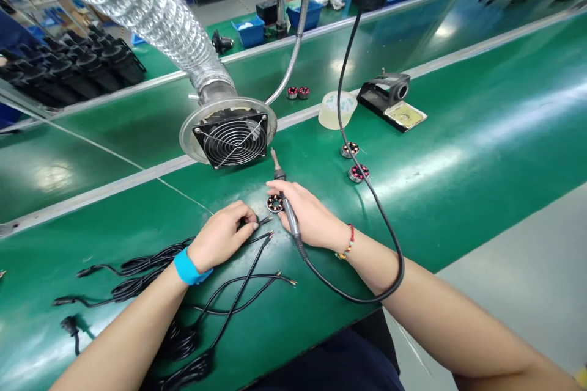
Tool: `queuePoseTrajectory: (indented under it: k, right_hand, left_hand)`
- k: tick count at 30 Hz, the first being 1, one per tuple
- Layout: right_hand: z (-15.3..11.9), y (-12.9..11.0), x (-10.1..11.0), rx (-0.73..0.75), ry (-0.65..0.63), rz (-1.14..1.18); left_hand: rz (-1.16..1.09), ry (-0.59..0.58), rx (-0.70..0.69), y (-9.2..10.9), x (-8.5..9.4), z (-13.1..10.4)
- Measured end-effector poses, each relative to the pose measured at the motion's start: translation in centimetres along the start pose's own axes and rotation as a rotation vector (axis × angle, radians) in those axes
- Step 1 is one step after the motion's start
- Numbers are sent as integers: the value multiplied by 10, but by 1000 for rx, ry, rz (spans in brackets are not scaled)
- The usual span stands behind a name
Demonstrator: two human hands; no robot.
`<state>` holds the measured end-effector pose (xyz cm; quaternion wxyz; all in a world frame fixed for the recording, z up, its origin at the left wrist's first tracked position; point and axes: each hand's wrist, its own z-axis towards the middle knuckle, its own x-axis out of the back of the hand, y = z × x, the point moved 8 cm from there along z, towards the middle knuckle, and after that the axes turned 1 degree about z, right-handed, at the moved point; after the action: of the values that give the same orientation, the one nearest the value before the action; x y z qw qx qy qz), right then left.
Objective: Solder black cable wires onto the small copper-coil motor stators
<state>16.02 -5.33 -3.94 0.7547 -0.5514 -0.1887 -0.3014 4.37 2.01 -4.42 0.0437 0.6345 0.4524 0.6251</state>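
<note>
My right hand (314,212) is closed round the grey handle of a soldering iron (290,215), its tip pointing up and away toward the fan. Beside the handle, near my right fingers, is a small round motor stator (275,203) with copper windings; whether the fingers touch it I cannot tell. My left hand (224,233) pinches the end of a black cable (263,221), whose stripped end points at the stator. More black cables (238,293) with bare coloured wire ends lie below my left hand, their coils partly hidden under my left forearm.
A fume extractor fan (236,142) on a silver duct (174,18) hangs just beyond my hands. To the right are two stators (358,173), a tape roll (337,110) and an iron stand (385,98). The iron's cord (389,226) loops over my right forearm. Two stators (298,93) sit farther back.
</note>
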Motion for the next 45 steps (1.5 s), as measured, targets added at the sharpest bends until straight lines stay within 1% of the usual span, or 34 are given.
queuePoseTrajectory:
  k: [2, 4, 7, 9, 10, 13, 15, 18, 22, 24, 27, 31, 33, 38, 41, 45]
  right_hand:
    - [0, 0, -2, 6, -19, 19]
    - [-1, -1, 0, 10, -9, 47]
    - [0, -6, 8, -12, 84, 126]
    - [0, -9, 14, -84, 145, 224]
    - [0, -11, 15, -129, 156, 280]
    - [1, -19, 10, -227, 126, 405]
    - [1, -23, 7, -247, 136, 432]
    - [3, -20, 3, -267, 220, 477]
    - [6, -9, -6, -295, 284, 568]
    - [7, -8, -7, -280, 316, 627]
    - [5, -13, -6, -230, 343, 669]
    - [1, -15, -6, -216, 354, 639]
    - [0, -13, -7, -222, 359, 639]
    - [0, -10, -10, -240, 342, 686]
    - [-1, -12, -9, -231, 348, 669]
    - [-1, -17, -7, -199, 346, 638]
  left_hand:
    - [-161, 35, 56, -6, 6, 1]
    - [-358, 61, 95, -10, 10, 2]
    - [-567, 85, 105, -9, 13, 2]
    - [-606, 81, 101, -8, 14, 2]
    - [-612, 74, 98, -7, 13, 1]
    - [-632, 63, 75, -6, 13, 1]
    - [-647, 81, 55, -7, 14, 1]
    - [-663, 99, 32, -8, 15, 0]
    - [-725, 68, 7, -9, 12, 0]
    - [-743, 56, 2, -10, 12, 1]
    - [-729, 45, 3, -11, 11, 1]
    - [-641, 21, -16, -11, 8, 0]
    - [-571, 34, -42, -7, 9, -1]
    - [-348, 131, -142, 10, 17, -6]
    - [-259, 113, -145, 16, 14, -7]
    - [-271, 104, -119, 15, 12, -8]
